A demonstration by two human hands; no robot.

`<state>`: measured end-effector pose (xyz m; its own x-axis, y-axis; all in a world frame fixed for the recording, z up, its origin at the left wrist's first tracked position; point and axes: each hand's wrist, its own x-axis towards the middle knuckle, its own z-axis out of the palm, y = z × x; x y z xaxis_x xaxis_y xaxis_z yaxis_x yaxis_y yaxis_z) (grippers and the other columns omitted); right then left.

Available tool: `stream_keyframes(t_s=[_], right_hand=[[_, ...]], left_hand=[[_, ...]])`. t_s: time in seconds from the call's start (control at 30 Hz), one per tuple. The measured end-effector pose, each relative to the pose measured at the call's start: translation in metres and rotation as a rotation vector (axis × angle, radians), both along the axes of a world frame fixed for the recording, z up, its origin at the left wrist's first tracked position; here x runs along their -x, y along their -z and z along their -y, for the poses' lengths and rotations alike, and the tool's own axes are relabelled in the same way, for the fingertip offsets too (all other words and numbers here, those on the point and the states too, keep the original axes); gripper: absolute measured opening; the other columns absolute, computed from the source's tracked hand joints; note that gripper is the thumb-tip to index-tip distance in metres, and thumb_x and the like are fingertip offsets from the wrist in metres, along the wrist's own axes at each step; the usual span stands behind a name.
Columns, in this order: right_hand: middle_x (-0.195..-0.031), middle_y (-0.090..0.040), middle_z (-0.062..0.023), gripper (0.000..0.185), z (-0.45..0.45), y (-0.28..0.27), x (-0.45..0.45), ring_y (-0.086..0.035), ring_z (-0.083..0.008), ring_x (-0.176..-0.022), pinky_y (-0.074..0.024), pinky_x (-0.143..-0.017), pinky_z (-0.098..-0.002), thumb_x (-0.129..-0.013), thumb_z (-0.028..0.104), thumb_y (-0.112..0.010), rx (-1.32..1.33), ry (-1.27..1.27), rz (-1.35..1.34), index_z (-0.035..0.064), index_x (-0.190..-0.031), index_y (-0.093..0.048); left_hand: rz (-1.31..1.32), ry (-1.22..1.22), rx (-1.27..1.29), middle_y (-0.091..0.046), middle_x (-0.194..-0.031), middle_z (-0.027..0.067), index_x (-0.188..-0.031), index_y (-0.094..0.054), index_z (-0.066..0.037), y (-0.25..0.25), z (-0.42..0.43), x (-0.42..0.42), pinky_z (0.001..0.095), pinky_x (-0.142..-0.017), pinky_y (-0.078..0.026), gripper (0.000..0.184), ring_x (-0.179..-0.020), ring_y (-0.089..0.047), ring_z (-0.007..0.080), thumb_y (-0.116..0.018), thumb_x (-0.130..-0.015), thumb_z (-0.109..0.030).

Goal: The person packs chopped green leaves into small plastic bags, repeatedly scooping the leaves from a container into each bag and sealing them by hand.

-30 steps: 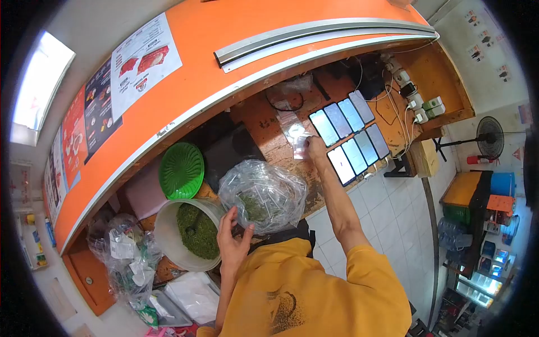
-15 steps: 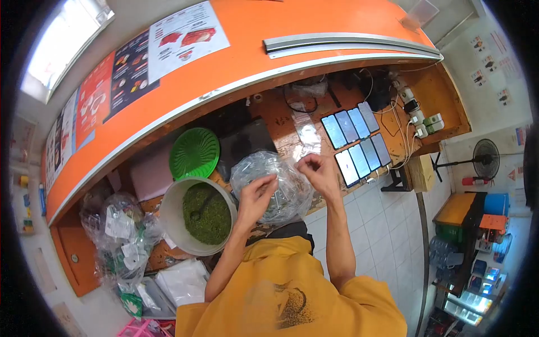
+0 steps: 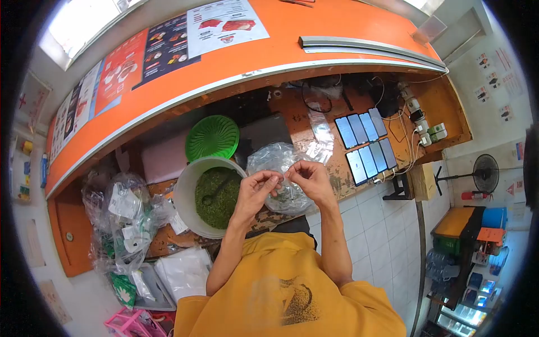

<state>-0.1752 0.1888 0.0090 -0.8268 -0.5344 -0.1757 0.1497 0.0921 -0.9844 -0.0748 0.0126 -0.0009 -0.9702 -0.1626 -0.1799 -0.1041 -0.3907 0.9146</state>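
Observation:
Both my hands are in front of me, close together over a large clear plastic bag point(image 3: 281, 206). My left hand point(image 3: 257, 194) has thumb and fingers pinched together. My right hand point(image 3: 313, 181) is also closed in a pinch, its fingertips nearly meeting the left ones. What lies between the fingertips is too small and see-through to make out. Just left of the hands stands a whitish bucket point(image 3: 187, 191) with chopped green leaves point(image 3: 222, 210) in it. A dark spoon point(image 3: 216, 194) rests on the leaves.
Behind the bucket leans a green plastic basket point(image 3: 212, 137). Several lit phones point(image 3: 365, 143) lie at the right, near chargers and cables point(image 3: 429, 133). Bundled plastic bags point(image 3: 126, 219) fill the left end, with white sheets point(image 3: 182, 272) nearer. The orange upper counter point(image 3: 281, 28) overhangs the work shelf.
My right hand has come left and down, and my left hand has moved slightly right, so the fingertips are now close together. The view has shifted, moving the scene a little rightward.

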Motion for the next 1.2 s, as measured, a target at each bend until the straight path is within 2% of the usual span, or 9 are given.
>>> stream_keyframes(t_s=[0.17, 0.27, 0.5, 0.6, 0.7, 0.9, 1.0, 1.07, 1.2], right_hand=[[-0.077, -0.069, 0.0045, 0.015, 0.017, -0.002, -0.012, -0.055, -0.0017, -0.07, -0.0438, -0.062, -0.0218, -0.095, 0.014, -0.076, -0.004, -0.063, 0.002, 0.0006, -0.09, -0.076], [-0.075, -0.068, 0.0043, 0.014, 0.028, -0.003, -0.018, -0.054, -0.0014, -0.067, -0.0427, -0.059, -0.022, -0.093, 0.014, -0.077, -0.027, -0.063, -0.043, 0.0008, -0.089, -0.076], [-0.073, -0.068, 0.0, 0.015, 0.043, -0.034, -0.039, -0.055, -0.0047, -0.06, -0.044, -0.054, -0.0252, -0.09, 0.014, -0.077, -0.199, -0.005, -0.233, -0.0005, -0.087, -0.075], [-0.072, -0.069, -0.0027, 0.014, 0.047, -0.036, -0.044, -0.058, -0.007, -0.06, -0.047, -0.055, -0.0252, -0.089, 0.013, -0.078, -0.265, 0.014, -0.367, -0.0008, -0.088, -0.074], [-0.074, -0.071, -0.0046, 0.014, 0.05, -0.029, -0.048, -0.06, -0.0084, -0.061, -0.0495, -0.057, -0.0264, -0.086, 0.009, -0.08, -0.171, 0.102, -0.407, 0.0001, -0.095, -0.074], [-0.091, -0.078, -0.0138, 0.026, 0.048, -0.047, -0.067, -0.076, -0.0198, -0.075, -0.0606, -0.069, -0.031, -0.085, 0.004, -0.08, -0.064, 0.001, -0.573, 0.0, -0.109, -0.072], [-0.096, -0.079, -0.0179, 0.026, 0.045, -0.041, -0.072, -0.079, -0.0258, -0.085, -0.0633, -0.075, -0.0338, -0.088, 0.002, -0.076, -0.125, -0.033, -0.542, -0.0009, -0.113, -0.071], [-0.096, -0.078, -0.018, 0.027, 0.044, -0.04, -0.071, -0.079, -0.0261, -0.085, -0.0633, -0.075, -0.0342, -0.089, 0.0, -0.073, -0.115, -0.017, -0.547, -0.0008, -0.116, -0.071], [-0.097, -0.078, -0.0193, 0.028, 0.045, -0.037, -0.071, -0.079, -0.0279, -0.087, -0.0634, -0.076, -0.0352, -0.091, -0.001, -0.07, -0.08, 0.003, -0.569, -0.0007, -0.119, -0.071]], left_hand=[[0.032, -0.177, 0.151, -0.073, -0.102, 0.0045, -0.118, -0.072, 0.002, -0.011, 0.004, -0.015, 0.0253, -0.071, -0.053, 0.025, -0.086, -0.065, 0.0088, -0.073, -0.101, -0.017], [0.079, -0.116, 0.074, -0.074, -0.103, 0.0067, -0.112, -0.073, 0.004, -0.017, 0.013, -0.026, 0.0255, -0.071, -0.054, 0.022, -0.088, -0.068, 0.0109, -0.073, -0.1, -0.014], [0.11, -0.126, 0.139, -0.075, -0.097, 0.0062, -0.111, -0.074, 0.004, -0.018, 0.022, -0.04, 0.0252, -0.066, -0.054, 0.021, -0.084, -0.068, 0.0106, -0.073, -0.101, -0.015], [0.117, -0.151, 0.174, -0.075, -0.093, 0.0059, -0.108, -0.075, 0.002, -0.011, 0.024, -0.042, 0.025, -0.064, -0.054, 0.018, -0.081, -0.068, 0.0102, -0.072, -0.101, -0.014], [0.1, -0.167, 0.219, -0.074, -0.088, 0.0053, -0.102, -0.076, 0.002, -0.007, 0.023, -0.044, 0.0249, -0.064, -0.054, 0.016, -0.076, -0.067, 0.0098, -0.073, -0.1, -0.014], [0.019, -0.251, 0.206, -0.074, -0.084, 0.0041, -0.096, -0.075, 0.002, -0.004, 0.023, -0.046, 0.0241, -0.064, -0.053, 0.015, -0.072, -0.066, 0.008, -0.077, -0.098, -0.013], [0.003, -0.266, 0.279, -0.074, -0.084, 0.0031, -0.094, -0.075, 0.002, -0.006, 0.021, -0.045, 0.0236, -0.063, -0.052, 0.013, -0.071, -0.064, 0.0069, -0.076, -0.098, -0.01], [0.0, -0.271, 0.319, -0.073, -0.084, 0.002, -0.092, -0.074, 0.002, -0.019, 0.017, -0.045, 0.0231, -0.064, -0.05, 0.013, -0.071, -0.062, 0.0063, -0.075, -0.098, -0.009], [-0.051, -0.254, 0.572, -0.067, -0.08, -0.0012, -0.087, -0.069, 0.001, -0.021, 0.016, -0.044, 0.0236, -0.063, -0.045, 0.017, -0.07, -0.055, 0.0058, -0.072, -0.1, -0.01]])
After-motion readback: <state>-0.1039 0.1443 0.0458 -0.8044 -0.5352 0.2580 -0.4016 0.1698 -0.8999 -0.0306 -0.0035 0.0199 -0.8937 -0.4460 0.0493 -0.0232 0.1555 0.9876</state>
